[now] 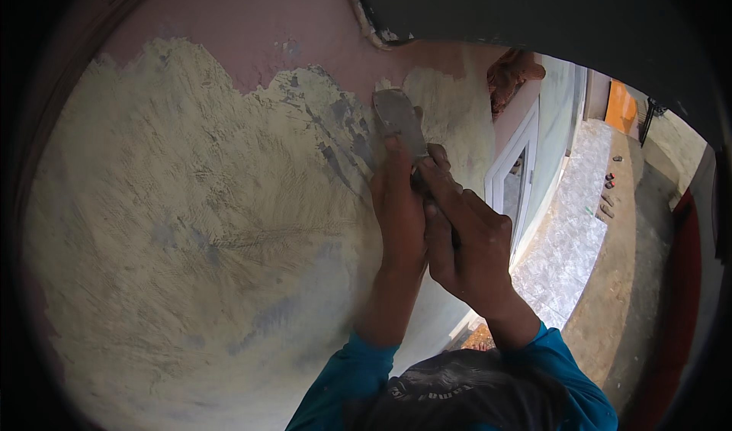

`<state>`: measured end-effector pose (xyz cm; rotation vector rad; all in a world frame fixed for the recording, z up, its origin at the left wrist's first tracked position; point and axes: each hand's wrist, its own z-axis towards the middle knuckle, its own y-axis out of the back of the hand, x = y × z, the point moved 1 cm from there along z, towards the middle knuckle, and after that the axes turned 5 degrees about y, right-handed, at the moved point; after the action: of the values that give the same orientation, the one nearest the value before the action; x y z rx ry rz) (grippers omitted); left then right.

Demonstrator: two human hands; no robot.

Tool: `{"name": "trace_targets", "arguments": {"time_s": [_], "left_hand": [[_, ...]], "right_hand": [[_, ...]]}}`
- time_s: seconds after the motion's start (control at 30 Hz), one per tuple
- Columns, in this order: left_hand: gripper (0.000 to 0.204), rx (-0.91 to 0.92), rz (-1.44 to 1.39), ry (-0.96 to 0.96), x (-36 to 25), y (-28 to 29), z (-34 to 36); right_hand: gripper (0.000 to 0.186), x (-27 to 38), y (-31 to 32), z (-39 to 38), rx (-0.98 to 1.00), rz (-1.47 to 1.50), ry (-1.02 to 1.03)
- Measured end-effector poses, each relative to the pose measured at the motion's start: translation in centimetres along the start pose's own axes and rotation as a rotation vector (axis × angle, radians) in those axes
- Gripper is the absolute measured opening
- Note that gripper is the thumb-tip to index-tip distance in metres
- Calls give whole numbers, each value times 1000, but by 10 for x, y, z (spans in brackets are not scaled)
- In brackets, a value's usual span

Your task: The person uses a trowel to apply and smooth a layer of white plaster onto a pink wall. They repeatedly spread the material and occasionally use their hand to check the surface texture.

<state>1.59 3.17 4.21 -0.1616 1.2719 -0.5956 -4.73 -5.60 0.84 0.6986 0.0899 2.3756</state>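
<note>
A flat grey scraper (401, 118) is held up against the wall (191, 202), its blade edge near the border between pink paint and bare pale surface. My left hand (396, 191) is closed around it from the left, the thumb lying on the lower part of the blade. My right hand (469, 233) grips it from the right, just below the blade, with the fingers bent over. The handle is mostly hidden behind both hands. Pink paint (267, 19) covers the upper wall, with a ragged lower edge and grey patches.
Overhead on the right is a dark grey overhang (518, 11). A white-framed window (515, 175) and a reddish-brown ornament (509, 80) are on the wall to the right. Farther down are a tiled walkway (564, 233), several shoes (608, 194) and an orange panel (621, 109).
</note>
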Motion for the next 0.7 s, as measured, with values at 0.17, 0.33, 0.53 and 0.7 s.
{"name": "trace_targets", "arguments": {"time_s": [0.17,0.33,0.53,0.7], "left_hand": [[61,-117,-18,124,7,3,0],[59,-10,-50,14,6,2,0],[59,-38,-76,9,6,1,-4],[59,13,-91,24,6,8,-3]], "right_hand": [[48,-2,2,-1,-59,90,79],[49,-3,3,2,-8,28,27],[50,0,8,1,68,19,9],[49,-1,7,-1,62,22,18]]}}
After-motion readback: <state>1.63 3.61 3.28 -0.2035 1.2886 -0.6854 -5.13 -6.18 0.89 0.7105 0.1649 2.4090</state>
